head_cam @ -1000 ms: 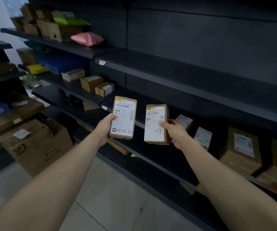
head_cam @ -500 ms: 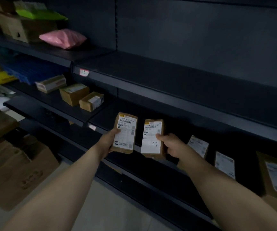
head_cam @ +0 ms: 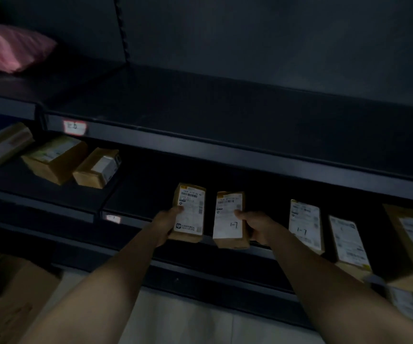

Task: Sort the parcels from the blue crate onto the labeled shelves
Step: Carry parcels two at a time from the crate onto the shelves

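— Reaching forward, head view: both forearms stretch toward the middle shelf (head_cam: 145,194), palms turned inward. Left grip (head_cam: 165,225)?
— Thumb lies across the label face of the left parcel (head_cam: 189,212). The fingers are behind it, hidden. Parcel is upright, label toward the camera.
— Right grip (head_cam: 256,225)?
— Mirrored pose. Thumb is on the label of the right parcel (head_cam: 227,219), hand-marked "1-7", and the fingers wrap its right side.
— Parcel position?
— Side by side with a narrow gap between them, at the shelf's front edge. Resting or held just above: cannot tell, as the frame is dark and blurred.
— Neighbours?
— A labelled box (head_cam: 304,224) just right of the right grip, also marked "1-7". Another box (head_cam: 349,242) is beyond it. The shelf tag (head_cam: 113,218) to the left is unreadable.
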### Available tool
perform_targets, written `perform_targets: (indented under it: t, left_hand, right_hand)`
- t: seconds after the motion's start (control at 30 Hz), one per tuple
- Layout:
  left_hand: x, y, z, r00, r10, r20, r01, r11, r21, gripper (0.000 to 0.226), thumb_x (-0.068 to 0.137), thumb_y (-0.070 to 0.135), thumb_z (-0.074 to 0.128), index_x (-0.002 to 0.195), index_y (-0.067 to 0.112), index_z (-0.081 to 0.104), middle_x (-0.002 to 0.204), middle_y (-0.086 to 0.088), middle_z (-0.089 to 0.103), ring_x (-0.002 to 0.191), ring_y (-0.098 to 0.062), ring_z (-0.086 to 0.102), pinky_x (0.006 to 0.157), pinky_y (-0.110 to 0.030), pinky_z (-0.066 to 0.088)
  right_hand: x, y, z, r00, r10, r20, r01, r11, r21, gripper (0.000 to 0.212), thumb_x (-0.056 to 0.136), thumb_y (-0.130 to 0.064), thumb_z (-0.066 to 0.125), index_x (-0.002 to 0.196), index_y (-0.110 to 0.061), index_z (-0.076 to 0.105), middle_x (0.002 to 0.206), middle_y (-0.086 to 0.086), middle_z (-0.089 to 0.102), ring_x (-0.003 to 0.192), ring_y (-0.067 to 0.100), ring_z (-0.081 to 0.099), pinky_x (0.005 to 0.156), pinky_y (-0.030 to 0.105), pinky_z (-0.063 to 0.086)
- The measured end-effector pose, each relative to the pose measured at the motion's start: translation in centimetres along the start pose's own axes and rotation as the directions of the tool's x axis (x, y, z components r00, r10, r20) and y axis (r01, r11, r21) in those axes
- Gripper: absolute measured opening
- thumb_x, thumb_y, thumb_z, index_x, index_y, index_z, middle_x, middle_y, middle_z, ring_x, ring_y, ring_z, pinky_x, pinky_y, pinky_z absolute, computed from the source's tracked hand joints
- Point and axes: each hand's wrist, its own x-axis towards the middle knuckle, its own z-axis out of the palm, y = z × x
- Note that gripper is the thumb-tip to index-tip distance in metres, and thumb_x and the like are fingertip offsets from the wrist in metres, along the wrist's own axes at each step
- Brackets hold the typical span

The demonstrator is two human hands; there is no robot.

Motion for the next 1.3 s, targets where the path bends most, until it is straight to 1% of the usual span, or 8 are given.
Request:
perform_targets:
  t: [0.17, 0.3, 0.43, 0.57, 0.77, 0.93, 1.07, 1.3]
  left_hand:
    - [2.4, 0.1, -0.8, 1.000, 0.000, 0.027, -0.002, 0.996, 0.089, 0.037, 0.097, 0.029, 0.052, 0.120, 0.001, 0.058, 0.122, -0.021, 0.062, 0.099, -0.031, 0.062, 0.085, -0.041, 0.051]
    - [3.1, 0.8, -0.9, 0.999, 0.022, -0.026, -0.012, 0.943, 0.333, 0.044, 0.098, 0.031, 0.050, 0.129, 0.000, 0.051, 0.128, -0.022, 0.056, 0.105, -0.033, 0.058, 0.086, -0.039, 0.051]
    - [0.9, 3.7, 1.0, 0.968, 0.217, -0.128, -0.020, 0.572, 0.820, 0.057, 0.092, 0.036, 0.050, 0.140, 0.010, 0.034, 0.140, -0.018, 0.031, 0.126, -0.035, 0.034, 0.099, -0.038, 0.036]
    - [-3.5, 6.2, 4.9, 0.896, 0.334, 0.291, -0.394, 0.298, 0.869, 0.041, 0.092, 0.031, 0.052, 0.130, 0.017, 0.050, 0.136, -0.012, 0.045, 0.124, -0.030, 0.042, 0.101, -0.035, 0.039]
    - [-13.1, 8.0, 13.8, 0.552, 0.300, 0.778, -0.818, 0.011, 0.575, 0.029, 0.092, 0.024, 0.055, 0.120, 0.015, 0.058, 0.123, -0.009, 0.054, 0.112, -0.024, 0.052, 0.094, -0.040, 0.045]
    - [-23.2, 8.2, 22.6, 0.146, 0.265, 0.953, -0.961, -0.190, 0.200, 0.032, 0.092, 0.027, 0.054, 0.122, 0.015, 0.057, 0.121, -0.006, 0.054, 0.111, -0.023, 0.052, 0.095, -0.043, 0.043]
    - [-31.4, 6.5, 29.0, -0.155, 0.213, 0.965, -0.919, -0.389, -0.062, 0.035, 0.092, 0.033, 0.053, 0.124, 0.021, 0.056, 0.122, -0.003, 0.054, 0.114, -0.023, 0.051, 0.098, -0.045, 0.039]
    - [-46.6, -0.8, 38.9, -0.545, 0.171, 0.821, -0.680, -0.662, -0.313, 0.032, 0.089, 0.028, 0.053, 0.119, 0.016, 0.057, 0.119, -0.009, 0.056, 0.112, -0.032, 0.050, 0.092, -0.046, 0.035]
  right_hand:
    - [1.3, 1.0, 1.0, 0.989, -0.017, -0.145, 0.028, 0.997, 0.071, 0.034, 0.098, -0.012, 0.053, 0.130, -0.001, 0.052, 0.129, 0.021, 0.058, 0.115, 0.035, 0.058, 0.090, 0.046, 0.050]
    - [1.1, 1.1, 1.3, 0.938, -0.110, -0.328, 0.049, 0.981, -0.190, 0.032, 0.097, -0.011, 0.053, 0.124, 0.005, 0.054, 0.122, 0.026, 0.060, 0.111, 0.040, 0.059, 0.095, 0.051, 0.048]
    - [-1.1, 0.3, 1.4, 0.890, -0.257, -0.377, 0.101, 0.917, -0.386, 0.023, 0.095, -0.009, 0.054, 0.117, -0.004, 0.059, 0.121, 0.022, 0.062, 0.097, 0.031, 0.061, 0.081, 0.038, 0.052]
    - [-6.1, -1.0, 1.4, 0.877, -0.362, -0.317, 0.111, 0.794, -0.598, 0.036, 0.096, -0.017, 0.053, 0.124, 0.006, 0.055, 0.126, 0.022, 0.059, 0.111, 0.035, 0.056, 0.092, 0.041, 0.048]
    - [-17.3, -1.7, -2.4, 0.777, -0.468, -0.421, -0.100, 0.568, -0.817, 0.040, 0.096, -0.033, 0.050, 0.131, -0.014, 0.052, 0.130, 0.011, 0.056, 0.118, 0.029, 0.052, 0.095, 0.036, 0.044]
    - [-29.6, 0.5, -8.1, 0.450, -0.649, -0.613, -0.394, 0.472, -0.789, 0.029, 0.092, -0.031, 0.050, 0.115, -0.013, 0.057, 0.112, 0.011, 0.059, 0.108, 0.033, 0.053, 0.077, 0.035, 0.036]
    - [-39.0, 4.3, -12.2, 0.219, -0.671, -0.708, -0.590, 0.487, -0.644, 0.027, 0.089, -0.025, 0.052, 0.113, -0.013, 0.054, 0.114, 0.013, 0.058, 0.109, 0.035, 0.050, 0.084, 0.042, 0.039]
    - [-53.7, 14.0, -18.6, -0.081, -0.617, -0.782, -0.788, 0.520, -0.329, 0.030, 0.090, -0.030, 0.055, 0.115, -0.013, 0.053, 0.116, 0.012, 0.059, 0.110, 0.035, 0.051, 0.086, 0.043, 0.039]
